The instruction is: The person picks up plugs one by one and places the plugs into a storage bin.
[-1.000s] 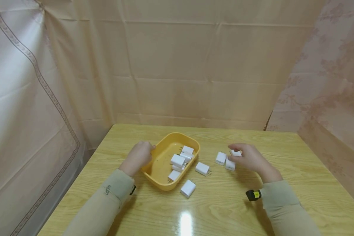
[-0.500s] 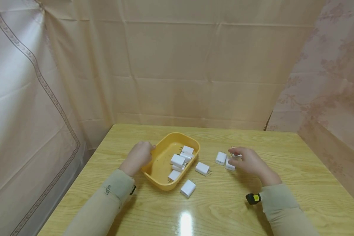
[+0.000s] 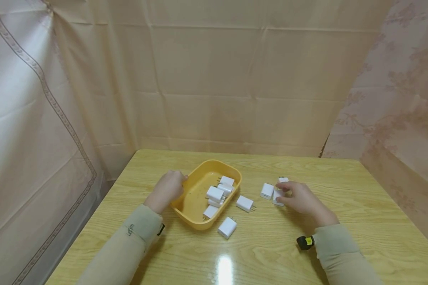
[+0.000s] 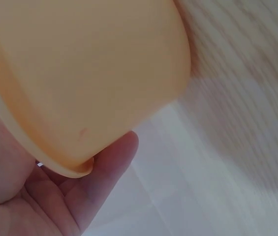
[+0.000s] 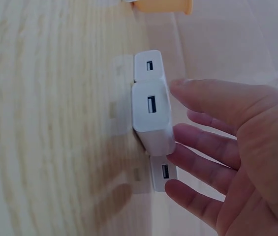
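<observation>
A yellow plastic basin [image 3: 190, 215] stands at the middle of the table, with several white USB charger plugs [image 3: 214, 194] lying inside along its right side. My left hand [image 3: 167, 190] grips the basin's left rim; in the left wrist view, fingers [image 4: 111, 172] lie under the lip. To the right, my right hand [image 3: 303, 200] is held low over three more white chargers. Its thumb and fingers are spread apart, fingertips close to the middle charger [image 5: 151, 105]. The other two chargers, one [image 3: 267, 191] to its left and one [image 3: 283, 180] behind, lie beside it.
Two loose chargers lie between the basin and the right hand's group: one [image 3: 245, 203] right beside the basin, another [image 3: 227, 227] nearer the front. The wooden table [image 3: 271, 253] meets hanging cloth [image 3: 214, 99] at the back and sides.
My right hand has shifted slightly toward the front, from the rear charger to the middle one, uncovering more of the rear one. The left hand and basin have stayed put.
</observation>
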A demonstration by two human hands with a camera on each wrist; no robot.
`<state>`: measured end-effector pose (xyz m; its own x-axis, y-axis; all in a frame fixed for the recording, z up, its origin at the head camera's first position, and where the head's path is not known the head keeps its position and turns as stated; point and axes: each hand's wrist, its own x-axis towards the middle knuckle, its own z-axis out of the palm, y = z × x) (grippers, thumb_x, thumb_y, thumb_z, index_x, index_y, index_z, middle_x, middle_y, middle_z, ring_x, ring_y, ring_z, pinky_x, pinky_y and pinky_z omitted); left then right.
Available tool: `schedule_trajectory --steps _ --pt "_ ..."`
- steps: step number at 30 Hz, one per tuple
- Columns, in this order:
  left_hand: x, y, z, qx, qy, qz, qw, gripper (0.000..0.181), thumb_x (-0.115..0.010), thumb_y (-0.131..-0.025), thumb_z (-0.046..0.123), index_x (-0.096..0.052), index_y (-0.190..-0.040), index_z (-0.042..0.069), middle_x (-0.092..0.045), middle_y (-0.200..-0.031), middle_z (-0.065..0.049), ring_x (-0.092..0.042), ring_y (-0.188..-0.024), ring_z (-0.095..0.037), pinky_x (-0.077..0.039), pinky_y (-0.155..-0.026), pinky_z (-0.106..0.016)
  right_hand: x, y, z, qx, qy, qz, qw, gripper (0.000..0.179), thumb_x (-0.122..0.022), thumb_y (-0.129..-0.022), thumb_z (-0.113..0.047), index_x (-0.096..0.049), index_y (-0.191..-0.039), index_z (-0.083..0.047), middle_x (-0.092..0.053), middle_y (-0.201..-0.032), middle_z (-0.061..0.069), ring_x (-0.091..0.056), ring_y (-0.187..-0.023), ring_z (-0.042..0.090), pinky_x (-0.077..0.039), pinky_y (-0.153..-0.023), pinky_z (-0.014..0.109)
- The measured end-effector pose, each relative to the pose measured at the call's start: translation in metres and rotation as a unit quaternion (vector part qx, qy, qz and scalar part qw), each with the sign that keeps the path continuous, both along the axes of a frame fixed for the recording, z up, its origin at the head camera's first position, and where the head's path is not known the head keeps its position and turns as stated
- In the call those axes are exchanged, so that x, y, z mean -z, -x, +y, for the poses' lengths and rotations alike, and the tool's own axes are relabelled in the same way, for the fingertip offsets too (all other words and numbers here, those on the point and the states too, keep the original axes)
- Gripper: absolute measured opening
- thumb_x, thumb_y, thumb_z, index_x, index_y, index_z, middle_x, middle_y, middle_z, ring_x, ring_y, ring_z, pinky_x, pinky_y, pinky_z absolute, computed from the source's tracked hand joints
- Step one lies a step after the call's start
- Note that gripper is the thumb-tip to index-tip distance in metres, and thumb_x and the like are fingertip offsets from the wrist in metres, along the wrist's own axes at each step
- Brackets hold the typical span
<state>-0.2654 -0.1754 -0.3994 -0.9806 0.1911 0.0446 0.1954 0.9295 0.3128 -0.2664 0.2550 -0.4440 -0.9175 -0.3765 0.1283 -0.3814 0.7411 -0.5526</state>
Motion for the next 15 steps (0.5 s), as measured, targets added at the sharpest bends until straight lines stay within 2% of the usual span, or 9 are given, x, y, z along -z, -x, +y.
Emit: schedule_trajectory --steps 2,7,11,15 --pt "0.0002 -0.0002 0.0 0.002 0.004 0.003 1.0 0.04 -0.058 -0.092 -0.012 -0.069 -0.128 0.001 -0.066 -0.13 -0.018 -0.06 -0.08 -0.021 -0.049 -0.062 -0.029 0.0013 0.0 0.0002 0.0 0.004 -0.008 1.0 0.044 -0.076 -0.093 -0.016 -0.065 -0.131 0.003 -0.066 -0.129 0.02 -0.062 -0.106 0.026 -0.052 -0.083 0.038" --pt "0.0 -0.0003 0.0005 0.001 0.012 0.005 0.9999 0.039 -0.058 -0.093 -0.01 -0.069 -0.128 0.002 -0.065 -0.131 -0.019 -0.058 -0.072 -0.019 -0.047 -0.058 -0.027 0.0036 0.0 0.0 -0.003 0.009 -0.019 0.9998 0.041 -0.078 -0.091 -0.014 -0.067 -0.127 0.002 -0.069 -0.119 0.015 -0.06 -0.091 0.021 -0.051 -0.075 0.032" --pt "-0.0011 -0.0006 0.0019 -0.006 0.013 -0.003 0.9999 0.039 -0.058 -0.094 -0.009 -0.068 -0.13 0.003 -0.064 -0.133 -0.018 -0.057 -0.066 -0.019 -0.046 -0.054 -0.026 0.0063 0.0006 0.0005 -0.008 0.011 -0.017 0.9998 0.038 -0.079 -0.089 -0.013 -0.069 -0.124 0.0 -0.07 -0.116 0.012 -0.061 -0.094 0.021 -0.052 -0.08 0.036" --pt "-0.0016 -0.0011 0.0018 -0.01 0.017 -0.006 0.9998 0.039 -0.058 -0.094 -0.009 -0.068 -0.13 0.003 -0.065 -0.132 -0.019 -0.058 -0.074 -0.02 -0.047 -0.059 -0.027 0.0074 0.0006 0.0014 -0.011 0.022 -0.027 0.9993 0.039 -0.08 -0.089 -0.012 -0.069 -0.124 0.0 -0.069 -0.118 0.013 -0.06 -0.099 0.023 -0.051 -0.086 0.041"
